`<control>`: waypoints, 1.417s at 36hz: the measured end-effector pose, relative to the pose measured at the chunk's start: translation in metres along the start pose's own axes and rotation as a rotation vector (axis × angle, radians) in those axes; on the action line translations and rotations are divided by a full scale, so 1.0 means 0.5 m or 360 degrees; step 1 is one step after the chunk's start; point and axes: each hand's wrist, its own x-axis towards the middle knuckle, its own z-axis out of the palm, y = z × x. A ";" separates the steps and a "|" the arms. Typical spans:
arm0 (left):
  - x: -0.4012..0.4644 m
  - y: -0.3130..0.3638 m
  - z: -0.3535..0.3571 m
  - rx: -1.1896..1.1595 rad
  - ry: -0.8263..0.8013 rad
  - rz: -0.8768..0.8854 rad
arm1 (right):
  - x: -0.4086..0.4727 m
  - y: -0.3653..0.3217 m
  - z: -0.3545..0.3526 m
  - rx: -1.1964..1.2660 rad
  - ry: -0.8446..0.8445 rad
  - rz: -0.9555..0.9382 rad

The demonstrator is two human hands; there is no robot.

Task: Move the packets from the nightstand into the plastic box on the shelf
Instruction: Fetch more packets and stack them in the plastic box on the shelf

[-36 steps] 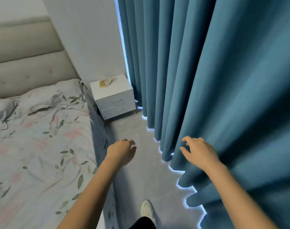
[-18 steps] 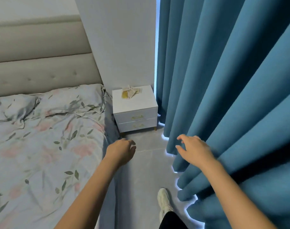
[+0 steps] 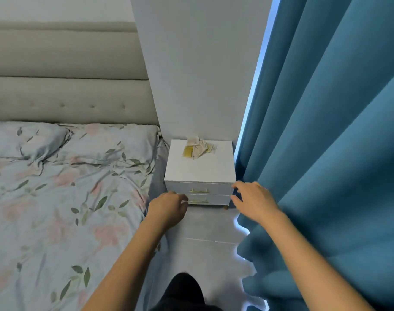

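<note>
item: small heap of paper packets [image 3: 198,148], white and yellow-green, lying loose and overlapping at the back of the top of a white two-drawer nightstand [image 3: 199,171], nearer the wall than the front edge. nightstand: brass bar handles on both drawers, short legs, set between a bed [image 3: 63,194] on its left and a teal curtain [image 3: 326,153] on its right, backed against a pale wall [image 3: 198,63]. bed: floral duvet with pink blooms and green leaves, rumpled pillow at the head, padded beige headboard [image 3: 66,95] behind. floor [image 3: 209,230]: grey tile, one grout line across the aisle. left hand [image 3: 168,209]: held in the air in front of the nightstand's lower drawer, fingers loosely curled inward, holding nothing. right hand [image 3: 254,199]: in the air near the nightstand's front right corner and just beside the curtain folds, fingers spread and gently bent, holding nothing; whether it brushes the curtain cannot be told. both hands apart from each other and well short of the packets. a dark-clothed leg [image 3: 184,290] shows at the bottom edge. plastic box and shelf: out of view.
</note>
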 end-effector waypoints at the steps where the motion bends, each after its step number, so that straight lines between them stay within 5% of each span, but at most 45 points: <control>1: 0.027 -0.010 -0.006 -0.0010 -0.0006 -0.0029 | 0.030 0.003 -0.003 0.0005 -0.0015 -0.0002; 26: 0.779 -0.198 -0.122 -0.0042 -0.0033 -0.0101 | 0.805 0.033 0.016 0.0017 -0.0177 0.0080; 44: 0.988 -0.242 0.184 -0.0454 -0.0420 -0.0182 | 1.006 0.134 0.344 0.0391 -0.0575 0.0286; 51: 1.060 -0.290 0.274 -0.0454 -0.0360 -0.0275 | 1.102 0.131 0.468 0.0388 -0.0629 0.0164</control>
